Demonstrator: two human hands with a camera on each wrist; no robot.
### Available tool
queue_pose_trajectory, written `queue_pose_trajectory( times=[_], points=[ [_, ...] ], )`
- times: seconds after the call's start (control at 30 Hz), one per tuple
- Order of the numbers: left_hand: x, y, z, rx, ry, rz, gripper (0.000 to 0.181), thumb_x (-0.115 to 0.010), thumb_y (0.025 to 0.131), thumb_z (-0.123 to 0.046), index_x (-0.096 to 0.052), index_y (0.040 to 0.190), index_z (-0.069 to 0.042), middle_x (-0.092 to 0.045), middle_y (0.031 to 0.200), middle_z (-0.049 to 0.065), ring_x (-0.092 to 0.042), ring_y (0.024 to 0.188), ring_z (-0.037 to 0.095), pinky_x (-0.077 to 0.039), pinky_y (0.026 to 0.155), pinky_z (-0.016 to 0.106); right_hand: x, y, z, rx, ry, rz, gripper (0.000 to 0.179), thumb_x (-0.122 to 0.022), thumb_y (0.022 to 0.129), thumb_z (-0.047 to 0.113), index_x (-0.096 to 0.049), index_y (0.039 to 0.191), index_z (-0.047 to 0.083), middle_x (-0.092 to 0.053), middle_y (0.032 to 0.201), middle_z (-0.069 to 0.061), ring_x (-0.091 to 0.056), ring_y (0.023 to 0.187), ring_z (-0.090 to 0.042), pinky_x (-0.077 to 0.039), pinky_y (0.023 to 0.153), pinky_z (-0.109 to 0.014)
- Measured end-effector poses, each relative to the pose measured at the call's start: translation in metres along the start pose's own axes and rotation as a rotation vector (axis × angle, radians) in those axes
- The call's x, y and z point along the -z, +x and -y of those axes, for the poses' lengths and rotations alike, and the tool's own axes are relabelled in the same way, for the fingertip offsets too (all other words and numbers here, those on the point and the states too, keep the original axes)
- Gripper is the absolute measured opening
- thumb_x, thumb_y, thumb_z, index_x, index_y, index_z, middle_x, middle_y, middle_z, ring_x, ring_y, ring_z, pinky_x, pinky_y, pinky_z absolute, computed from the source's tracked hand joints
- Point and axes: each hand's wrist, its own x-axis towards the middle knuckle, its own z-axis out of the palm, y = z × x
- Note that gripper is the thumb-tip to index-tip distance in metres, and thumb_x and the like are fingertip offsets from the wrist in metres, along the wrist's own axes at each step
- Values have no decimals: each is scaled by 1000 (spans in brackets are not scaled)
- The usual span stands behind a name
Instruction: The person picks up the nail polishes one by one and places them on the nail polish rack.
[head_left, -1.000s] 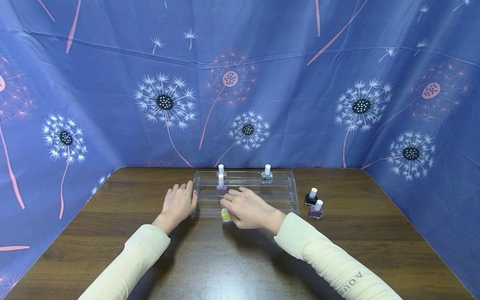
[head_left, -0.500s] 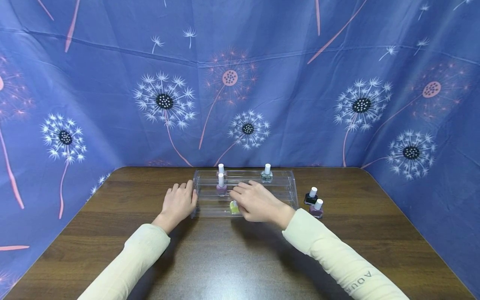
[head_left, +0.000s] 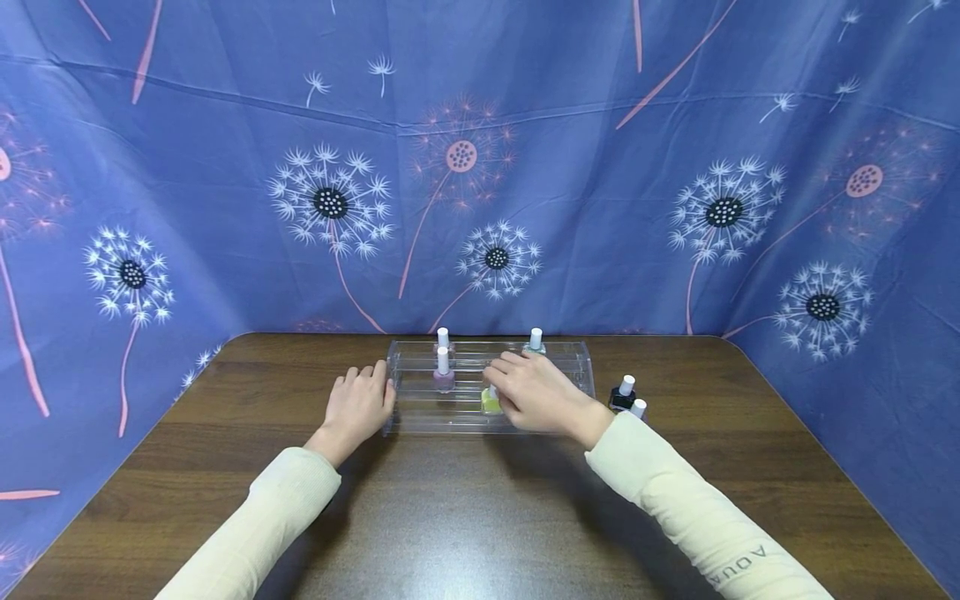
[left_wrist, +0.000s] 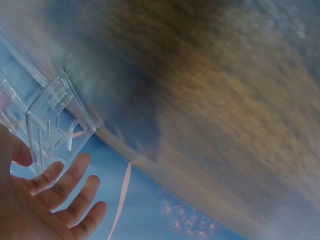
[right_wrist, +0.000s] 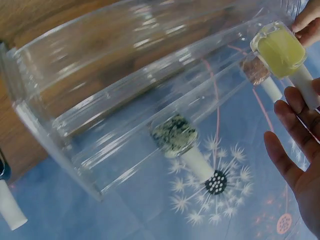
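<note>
A clear stepped display rack (head_left: 420, 412) stands on the table. My left hand (head_left: 358, 406) is at its left end; in the left wrist view the thumb and index finger pinch the clear side panel (left_wrist: 60, 117), other fingers spread. My right hand (head_left: 542, 392) pinches a yellow nail polish bottle (head_left: 491, 402) by its white cap, above the rack's lower steps. In the right wrist view the yellow bottle's cap (right_wrist: 303, 85) is between the fingers. On the rack stand a lilac nail polish bottle (head_left: 444, 380), another bottle (head_left: 442, 338) behind it, and a glittery green one (right_wrist: 175, 135).
Right of the rack stand a black nail polish bottle (head_left: 622, 398) and, partly hidden by the sleeve, another white-capped bottle (head_left: 638, 408). A brown wooden table (head_left: 420, 517) lies beneath. Blue dandelion-print cloth (head_left: 585, 167) hangs behind and at both sides.
My right hand has carried the yellow nail polish bottle rightward and further back, from the rack's front edge to above its steps. The left hand stays at the rack's left end.
</note>
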Motion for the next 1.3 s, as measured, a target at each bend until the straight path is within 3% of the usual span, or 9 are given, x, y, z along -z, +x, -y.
queue_pose_trajectory(
  times=[0.3, 0.73, 0.97, 1.3],
  points=[
    [1, 0, -1, 6, 5, 20, 29, -47, 90, -24, -54, 104, 0, -63, 83, 16, -58, 78, 36, -45, 65, 47, 7, -7, -15, -43, -39, -27, 10, -54, 77, 11, -57, 87, 12, -61, 81, 1, -56, 77, -16, -44, 62, -30],
    [3, -1, -2, 7, 5, 43, 31, -45, 91, -24, -53, 108, 0, -64, 86, 17, -58, 81, 37, -46, 68, 48, 13, -16, -37, -135, -18, 4, 16, -54, 78, 10, -60, 93, 12, -60, 80, 4, -54, 75, -15, -39, 59, -30],
    [2, 0, -2, 13, 5, 57, 33, -46, 91, -25, -53, 111, 0, -65, 89, 17, -59, 83, 37, -46, 70, 48, 11, -20, -46, -175, -22, 28, 13, -52, 77, 8, -58, 87, 14, -58, 79, 5, -52, 73, -15, -39, 58, -32],
    [3, 0, -3, 9, 11, 37, 31, -49, 89, -24, -54, 107, 0, -64, 85, 16, -59, 80, 36, -46, 67, 47, 1, -26, -54, -204, 8, 51, 17, -51, 78, 8, -62, 91, 13, -65, 87, 2, -56, 77, -16, -39, 59, -32]
  ],
)
